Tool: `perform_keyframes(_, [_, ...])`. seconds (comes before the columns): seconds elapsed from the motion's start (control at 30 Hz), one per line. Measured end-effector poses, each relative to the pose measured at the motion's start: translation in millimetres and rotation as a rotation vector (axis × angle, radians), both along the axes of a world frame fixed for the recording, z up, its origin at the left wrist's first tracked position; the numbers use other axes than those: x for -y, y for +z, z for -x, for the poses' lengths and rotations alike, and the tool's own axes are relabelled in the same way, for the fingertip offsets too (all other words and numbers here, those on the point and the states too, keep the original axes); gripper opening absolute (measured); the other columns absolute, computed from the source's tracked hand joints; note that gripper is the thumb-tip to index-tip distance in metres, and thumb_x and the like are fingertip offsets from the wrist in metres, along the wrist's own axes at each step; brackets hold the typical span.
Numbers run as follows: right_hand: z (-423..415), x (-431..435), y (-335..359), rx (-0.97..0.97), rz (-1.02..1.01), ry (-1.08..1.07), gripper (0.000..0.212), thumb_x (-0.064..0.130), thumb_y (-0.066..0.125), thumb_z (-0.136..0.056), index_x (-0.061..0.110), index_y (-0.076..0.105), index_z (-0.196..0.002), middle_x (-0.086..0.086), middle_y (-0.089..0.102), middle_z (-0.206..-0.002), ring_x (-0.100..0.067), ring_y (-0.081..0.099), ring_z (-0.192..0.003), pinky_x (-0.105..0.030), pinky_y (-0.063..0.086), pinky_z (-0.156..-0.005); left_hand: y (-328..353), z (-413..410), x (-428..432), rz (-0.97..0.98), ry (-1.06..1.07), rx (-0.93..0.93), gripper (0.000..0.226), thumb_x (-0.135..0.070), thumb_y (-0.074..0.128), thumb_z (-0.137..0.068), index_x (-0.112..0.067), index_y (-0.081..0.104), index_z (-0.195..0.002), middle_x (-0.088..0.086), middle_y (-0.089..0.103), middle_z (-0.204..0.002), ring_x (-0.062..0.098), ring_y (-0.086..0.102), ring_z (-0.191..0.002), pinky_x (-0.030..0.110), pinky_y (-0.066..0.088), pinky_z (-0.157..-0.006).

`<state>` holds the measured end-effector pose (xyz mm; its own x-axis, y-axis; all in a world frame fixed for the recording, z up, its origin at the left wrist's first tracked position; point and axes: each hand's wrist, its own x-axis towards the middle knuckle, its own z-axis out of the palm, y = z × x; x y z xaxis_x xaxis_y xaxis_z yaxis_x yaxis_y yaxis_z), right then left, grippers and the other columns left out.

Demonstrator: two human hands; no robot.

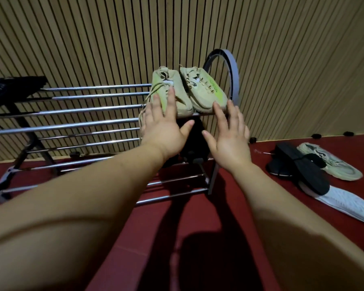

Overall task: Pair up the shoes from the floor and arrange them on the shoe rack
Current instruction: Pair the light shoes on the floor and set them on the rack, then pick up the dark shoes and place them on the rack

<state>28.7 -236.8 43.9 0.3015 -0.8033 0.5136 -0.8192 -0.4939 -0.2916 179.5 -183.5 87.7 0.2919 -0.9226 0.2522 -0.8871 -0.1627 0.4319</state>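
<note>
Two pale yellow-green sneakers stand side by side at the right end of the top shelf of the metal shoe rack (88, 111): the left sneaker (177, 91) and the right sneaker (204, 91). My left hand (164, 124) lies flat with straight fingers on the toe of the left sneaker. Straight fingers of my right hand (229, 135) touch the front edge of the right sneaker. Neither hand grips anything. A dark shoe (194, 143) sits on the shelf below, partly hidden by my hands.
On the red floor at the right lie a black sandal (303, 166), a pale sneaker (332, 162) and a white shoe (345, 204), partly stacked. Dark footwear (11, 89) sits at the rack's top left end. A slatted wooden wall stands behind the rack.
</note>
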Motion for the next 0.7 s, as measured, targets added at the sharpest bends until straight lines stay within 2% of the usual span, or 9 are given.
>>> perform_keyframes(0.1, [27,-13,-35,-0.018,0.022,-0.052,0.068,0.043,0.049,-0.093,0.028,0.014,-0.15,-0.01,0.004,-0.158,-0.029,0.004,-0.145,-0.05,0.013,-0.112,-26,25,-19,0.11,0.042,-0.021,0.085,-0.05,0.043,-0.093,-0.028,-0.018,-0.148,0.015,-0.023,-0.155,0.033,-0.017,-0.143,0.043,-0.009,-0.117])
perform_keyframes(0.17, [52,-24,-65,-0.08,-0.065,-0.104,0.067,0.043,0.05,-0.093,0.027,0.017,-0.15,-0.012,0.006,-0.158,-0.031,0.005,-0.145,-0.051,0.015,-0.111,-51,43,-29,0.077,0.054,-0.028,0.088,-0.049,0.046,-0.092,-0.025,-0.017,-0.148,0.017,-0.024,-0.154,0.036,-0.017,-0.143,0.046,-0.008,-0.115])
perform_keyframes(0.3, [108,-46,-115,-0.314,-0.389,-0.184,0.067,0.048,0.041,-0.094,0.035,0.005,-0.149,-0.006,-0.007,-0.159,-0.026,-0.007,-0.145,-0.045,0.008,-0.113,-104,82,-41,-0.205,0.02,-0.023,0.094,-0.054,0.051,-0.088,-0.027,-0.015,-0.149,0.017,-0.023,-0.154,0.04,-0.016,-0.142,0.052,-0.004,-0.114])
perform_keyframes(0.43, [164,-58,-144,-0.48,-0.682,-0.22,0.071,0.047,0.044,-0.094,0.037,0.001,-0.149,-0.005,-0.012,-0.158,-0.027,-0.013,-0.145,-0.048,0.002,-0.115,-158,124,-43,-0.557,0.003,-0.075,0.09,-0.063,0.046,-0.086,-0.034,-0.012,-0.149,0.01,-0.02,-0.156,0.036,-0.014,-0.144,0.052,0.001,-0.115])
perform_keyframes(0.57, [218,-64,-162,-0.592,-0.816,-0.291,0.079,0.044,0.052,-0.09,0.035,0.001,-0.149,-0.006,-0.01,-0.158,-0.03,-0.014,-0.144,-0.05,0.001,-0.114,-205,169,-55,-0.622,-0.055,-0.087,0.08,-0.06,0.04,-0.09,-0.032,-0.004,-0.151,0.011,-0.013,-0.158,0.038,-0.01,-0.144,0.053,0.002,-0.115])
perform_keyframes(0.7, [271,-61,-177,-0.812,-0.919,-0.368,0.077,0.029,0.049,-0.091,0.034,-0.001,-0.149,-0.008,-0.012,-0.158,-0.034,-0.017,-0.143,-0.055,-0.001,-0.113,-239,207,-44,-0.811,-0.234,0.022,0.081,-0.062,0.034,-0.092,-0.029,-0.011,-0.15,0.012,-0.022,-0.156,0.039,-0.017,-0.142,0.055,-0.003,-0.114])
